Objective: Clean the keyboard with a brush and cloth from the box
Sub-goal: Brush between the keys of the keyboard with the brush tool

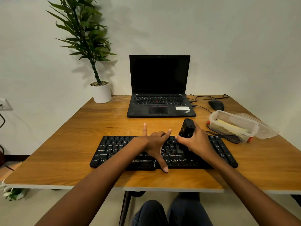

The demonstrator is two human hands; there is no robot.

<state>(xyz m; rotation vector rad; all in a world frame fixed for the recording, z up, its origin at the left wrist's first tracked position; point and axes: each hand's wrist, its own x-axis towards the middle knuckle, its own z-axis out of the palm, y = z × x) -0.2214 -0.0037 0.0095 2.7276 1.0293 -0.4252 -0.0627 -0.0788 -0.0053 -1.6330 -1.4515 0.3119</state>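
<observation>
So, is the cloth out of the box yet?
No, the yellow cloth lies inside the open clear plastic box, right of the keyboard.

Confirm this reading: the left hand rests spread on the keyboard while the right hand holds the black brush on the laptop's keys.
Wrong in one respect. In the head view the right hand grips the black brush on the separate keyboard, not the laptop, which sits farther back. The left hand does rest spread on that keyboard.

The left hand [156,142] and right hand [196,141] hide the middle keys of the keyboard [114,149]. The lower end of the brush [187,128] blurs against them. Right of the keyboard, the contents of the box [236,117] are too hazy to tell.
</observation>
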